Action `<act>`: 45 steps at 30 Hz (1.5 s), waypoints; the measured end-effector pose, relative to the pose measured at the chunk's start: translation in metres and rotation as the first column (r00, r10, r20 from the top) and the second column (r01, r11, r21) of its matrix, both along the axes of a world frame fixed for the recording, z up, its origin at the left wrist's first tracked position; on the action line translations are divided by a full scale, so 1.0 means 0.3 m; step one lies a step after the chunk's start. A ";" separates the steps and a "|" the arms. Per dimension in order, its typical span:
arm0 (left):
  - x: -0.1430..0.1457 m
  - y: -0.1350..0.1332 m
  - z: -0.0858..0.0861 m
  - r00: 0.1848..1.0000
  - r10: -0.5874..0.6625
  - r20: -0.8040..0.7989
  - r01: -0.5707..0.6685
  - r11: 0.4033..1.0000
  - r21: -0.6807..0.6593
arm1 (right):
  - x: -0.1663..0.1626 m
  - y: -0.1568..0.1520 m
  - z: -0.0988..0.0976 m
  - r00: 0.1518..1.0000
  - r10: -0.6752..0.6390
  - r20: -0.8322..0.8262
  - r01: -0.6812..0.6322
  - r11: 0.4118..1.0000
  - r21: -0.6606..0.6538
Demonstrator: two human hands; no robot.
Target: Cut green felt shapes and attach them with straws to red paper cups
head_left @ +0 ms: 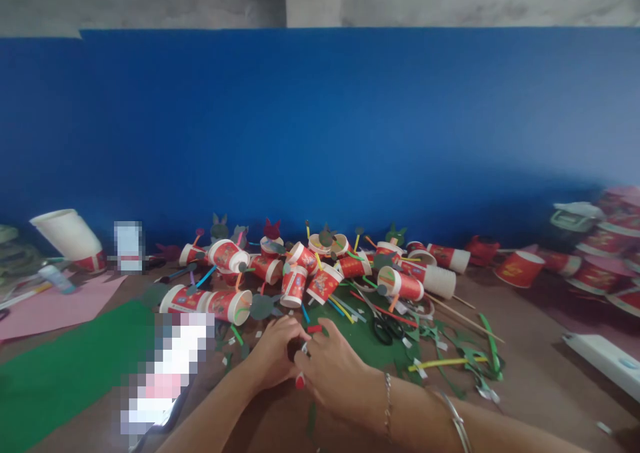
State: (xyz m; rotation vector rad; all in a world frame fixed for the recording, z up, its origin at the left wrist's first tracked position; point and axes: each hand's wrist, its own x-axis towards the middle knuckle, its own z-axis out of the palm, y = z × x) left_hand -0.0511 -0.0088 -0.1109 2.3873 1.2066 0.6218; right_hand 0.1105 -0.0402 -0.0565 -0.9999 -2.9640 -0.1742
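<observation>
Near the table's front edge, my left hand (280,352) and my right hand (334,368) meet with fingers curled inward. My left fingers are closed at the fingertips of the right; what they pinch is hidden. A small red piece (314,328) shows by the right fingers, and another red bit (300,380) is below them; I cannot tell whether they are one thing. Just beyond the hands lie red printed paper cups (324,284), several joined in pairs, with coloured straws and paper animal heads attached.
Black-handled scissors (384,326) lie right of centre among green paper scraps (453,346) and a yellow strip (447,364). Green paper (75,373) and a bright blurred device (167,373) are at left. A white box (605,360) and stacked cups (600,273) stand at right.
</observation>
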 end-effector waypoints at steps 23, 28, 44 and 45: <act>0.001 -0.004 0.010 0.999 0.034 -0.024 -0.035 0.998 -0.042 | 0.129 0.044 -0.096 0.637 -0.333 -0.695 -0.107 0.855 -0.508; -0.001 -0.004 0.006 0.998 0.049 -0.025 -0.050 0.997 -0.057 | 0.121 0.070 -0.082 0.525 -0.539 -0.659 -0.198 0.675 -0.711; 0.025 -0.022 0.032 0.966 0.174 0.192 -0.146 0.978 -0.152 | 0.194 0.126 -0.200 -0.256 -0.868 -0.424 -0.556 0.492 -0.670; 0.026 -0.021 0.030 0.958 0.184 0.219 -0.152 0.976 -0.155 | 0.197 0.127 -0.200 -0.260 -0.869 -0.421 -0.555 0.491 -0.671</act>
